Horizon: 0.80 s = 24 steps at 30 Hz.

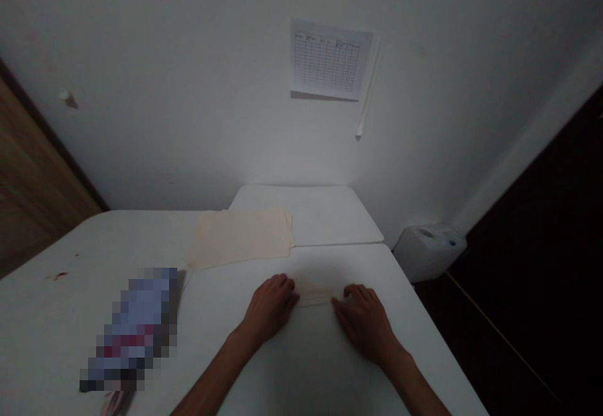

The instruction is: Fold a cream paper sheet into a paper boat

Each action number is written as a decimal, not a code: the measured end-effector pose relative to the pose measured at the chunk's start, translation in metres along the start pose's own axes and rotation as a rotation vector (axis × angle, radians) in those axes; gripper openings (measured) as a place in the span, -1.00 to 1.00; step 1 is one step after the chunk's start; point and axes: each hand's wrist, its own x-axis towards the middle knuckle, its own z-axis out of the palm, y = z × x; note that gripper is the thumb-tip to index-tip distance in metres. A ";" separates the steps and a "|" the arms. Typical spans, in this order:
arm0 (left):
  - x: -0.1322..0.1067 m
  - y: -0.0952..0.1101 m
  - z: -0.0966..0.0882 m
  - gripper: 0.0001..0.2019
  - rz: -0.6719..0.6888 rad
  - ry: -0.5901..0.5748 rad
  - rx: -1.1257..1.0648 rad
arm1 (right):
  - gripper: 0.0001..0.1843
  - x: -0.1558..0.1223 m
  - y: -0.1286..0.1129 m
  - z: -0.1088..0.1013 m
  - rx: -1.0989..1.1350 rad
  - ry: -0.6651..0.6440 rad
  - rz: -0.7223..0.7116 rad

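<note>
A thin, pale cream folded piece (315, 295) lies on the white table between my two hands; whether it is paper or cloth I cannot tell. My left hand (272, 303) has its fingers curled together at the piece's left end. At the right end, my right hand (365, 318) is bent inward, its thumb side touching the piece's edge and its fingers curved. Beyond my left hand lies a stack of larger cream sheets (240, 237), their right edges slightly uneven.
A pixelated blue-and-red item (134, 331) lies left on the white table (226, 290). A white board (306, 215) sits at the back against the wall. A printed table sheet (327, 61) hangs above. A white container (426, 249) stands on the floor at right.
</note>
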 end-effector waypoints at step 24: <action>-0.004 -0.005 0.007 -0.91 0.026 0.159 -0.002 | -0.84 0.035 -0.027 0.014 0.142 -0.095 -0.232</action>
